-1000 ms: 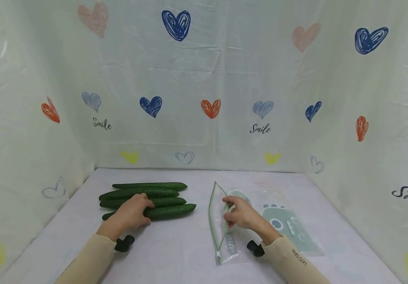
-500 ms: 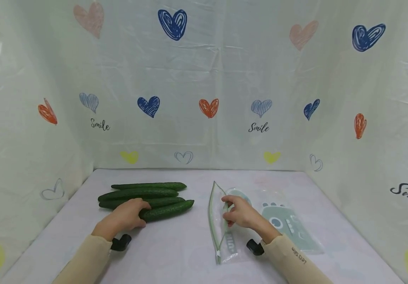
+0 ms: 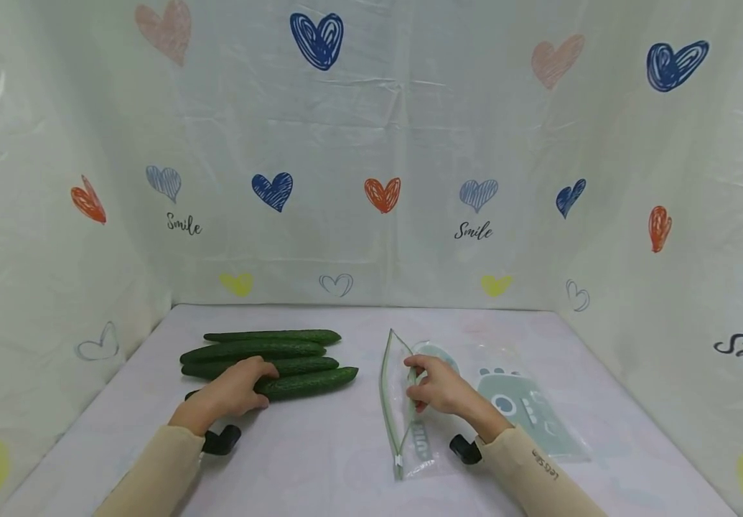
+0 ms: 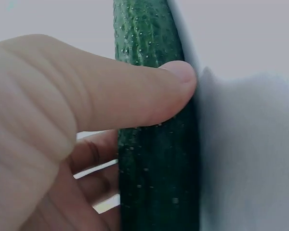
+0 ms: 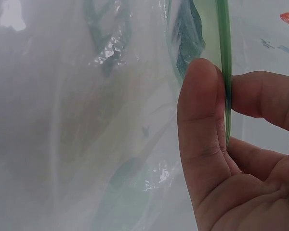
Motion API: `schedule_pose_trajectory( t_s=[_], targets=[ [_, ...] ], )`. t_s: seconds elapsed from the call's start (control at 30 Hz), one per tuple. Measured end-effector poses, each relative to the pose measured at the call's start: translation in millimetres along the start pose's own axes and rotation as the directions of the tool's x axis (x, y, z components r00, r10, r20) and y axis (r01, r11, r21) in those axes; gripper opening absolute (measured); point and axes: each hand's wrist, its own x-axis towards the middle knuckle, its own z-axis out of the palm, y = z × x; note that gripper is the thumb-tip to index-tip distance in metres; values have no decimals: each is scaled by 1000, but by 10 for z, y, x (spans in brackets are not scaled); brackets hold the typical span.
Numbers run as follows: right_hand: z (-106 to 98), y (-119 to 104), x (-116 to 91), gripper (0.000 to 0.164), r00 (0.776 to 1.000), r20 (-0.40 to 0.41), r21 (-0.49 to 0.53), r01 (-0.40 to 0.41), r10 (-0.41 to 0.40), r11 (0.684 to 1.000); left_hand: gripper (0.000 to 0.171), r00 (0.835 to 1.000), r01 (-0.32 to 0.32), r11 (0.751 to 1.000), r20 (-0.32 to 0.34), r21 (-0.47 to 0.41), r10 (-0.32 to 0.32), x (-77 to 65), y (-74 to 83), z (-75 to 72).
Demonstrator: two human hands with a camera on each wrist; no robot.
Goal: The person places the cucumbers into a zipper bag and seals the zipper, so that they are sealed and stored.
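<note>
My left hand (image 3: 232, 391) grips the nearest cucumber (image 3: 309, 384) by its middle. In the left wrist view the thumb lies across the dark green, bumpy cucumber (image 4: 159, 178), and the other fingers curl behind it. With my right hand (image 3: 442, 391) I pinch the green edge of a clear zip bag (image 3: 424, 467), whose mouth gapes toward the cucumbers. The right wrist view has the thumb on one side of the green zip strip (image 5: 225, 43) and a finger on the other. A white slider (image 3: 398, 461) sits at the strip's near end.
Behind the gripped cucumber lie several more, side by side: a close one (image 3: 306, 365), a thicker one (image 3: 255, 350) and a far one (image 3: 274, 336). The bag's green cartoon print (image 3: 526, 413) spreads rightward over the white table (image 3: 319, 459). A heart-patterned curtain (image 3: 371, 143) surrounds the table.
The nearest cucumber shifted slightly left and tilted with my left hand, then came back right and level. My left hand now sits a little further left along it. The right hand has stayed put.
</note>
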Motion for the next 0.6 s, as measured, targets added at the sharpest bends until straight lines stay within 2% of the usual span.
schedule_pose_trajectory(
  t_s=[0.37,0.47,0.6],
  targets=[
    [6,-6,6,53,1000,-1,-37,-11,11,999,38,995,-86,996,-56,-36,84,43,119,55],
    [8,-9,6,53,1000,-1,-34,-10,10,999,38,991,-109,993,-79,-46,105,50,190,60],
    [5,-11,1,52,1000,1,-31,-9,9,999,38,982,-167,986,-98,-29,163,59,329,81]
  ],
)
